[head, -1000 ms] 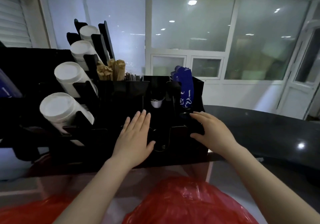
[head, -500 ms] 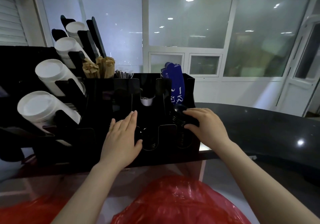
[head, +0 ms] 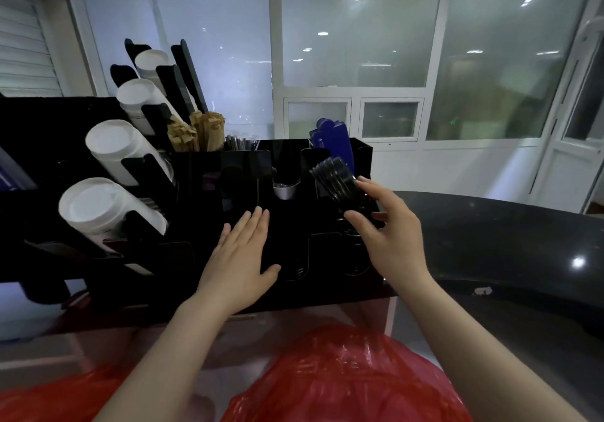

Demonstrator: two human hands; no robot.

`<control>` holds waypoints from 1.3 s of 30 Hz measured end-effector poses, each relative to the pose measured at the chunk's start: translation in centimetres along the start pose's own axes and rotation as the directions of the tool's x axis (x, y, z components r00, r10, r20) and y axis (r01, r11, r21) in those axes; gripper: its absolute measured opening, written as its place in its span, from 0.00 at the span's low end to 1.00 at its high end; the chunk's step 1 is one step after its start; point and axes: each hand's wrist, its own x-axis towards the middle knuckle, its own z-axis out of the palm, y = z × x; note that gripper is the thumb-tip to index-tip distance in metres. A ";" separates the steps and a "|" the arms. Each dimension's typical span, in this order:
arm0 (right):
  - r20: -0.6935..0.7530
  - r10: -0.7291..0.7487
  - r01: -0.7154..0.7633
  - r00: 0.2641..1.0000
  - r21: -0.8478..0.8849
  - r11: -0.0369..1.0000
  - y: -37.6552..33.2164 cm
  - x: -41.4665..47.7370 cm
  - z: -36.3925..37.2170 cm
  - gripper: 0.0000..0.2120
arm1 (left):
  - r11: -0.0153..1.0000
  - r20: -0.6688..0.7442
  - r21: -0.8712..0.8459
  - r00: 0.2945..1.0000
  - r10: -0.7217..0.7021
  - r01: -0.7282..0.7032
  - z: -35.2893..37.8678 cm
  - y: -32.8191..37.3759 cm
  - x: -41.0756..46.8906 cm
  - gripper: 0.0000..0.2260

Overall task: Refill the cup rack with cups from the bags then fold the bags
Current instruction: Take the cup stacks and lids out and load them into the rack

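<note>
I am pressing my left hand (head: pixel 240 259) flat, fingers straight, against the front of the black cup rack (head: pixel 202 173). My right hand (head: pixel 390 238) is pinching a tilted stack of black lids (head: pixel 333 178) above the rack's right-hand compartment. White cup stacks (head: pixel 108 207) are lying in the slanted left slots. A red bag (head: pixel 343 379) is sitting just below me.
</note>
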 end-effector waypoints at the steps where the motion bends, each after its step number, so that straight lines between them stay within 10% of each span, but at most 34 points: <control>1: 0.012 -0.005 0.005 1.000 0.026 1.000 -0.6 -0.5 0.5 0.22 | 1.000 0.003 -0.018 1.000 0.017 -0.017 -0.4 -0.2 -0.4 0.40; 13: 0.246 -0.139 -0.029 0.959 0.577 0.816 -11.2 -7.8 11.6 0.18 | 0.981 -0.256 -0.184 0.966 0.018 -0.067 -7.8 -10.1 -14.1 0.27; 24: 0.245 -0.046 -0.076 0.968 0.466 0.881 -21.0 -13.2 28.1 0.17 | 0.988 -0.188 -0.153 0.980 -0.062 0.033 -13.5 -29.5 -19.3 0.31; 32: 0.096 -0.099 0.113 0.990 -0.155 0.981 -23.0 -11.7 34.5 0.22 | 0.997 -0.069 0.073 0.997 0.030 -0.025 -11.0 -34.1 -15.5 0.38; 39: 0.182 -0.246 0.300 0.952 -0.720 0.626 -21.7 -10.8 38.0 0.26 | 0.999 -0.117 0.043 0.993 0.024 -0.019 -10.1 -34.2 -15.5 0.37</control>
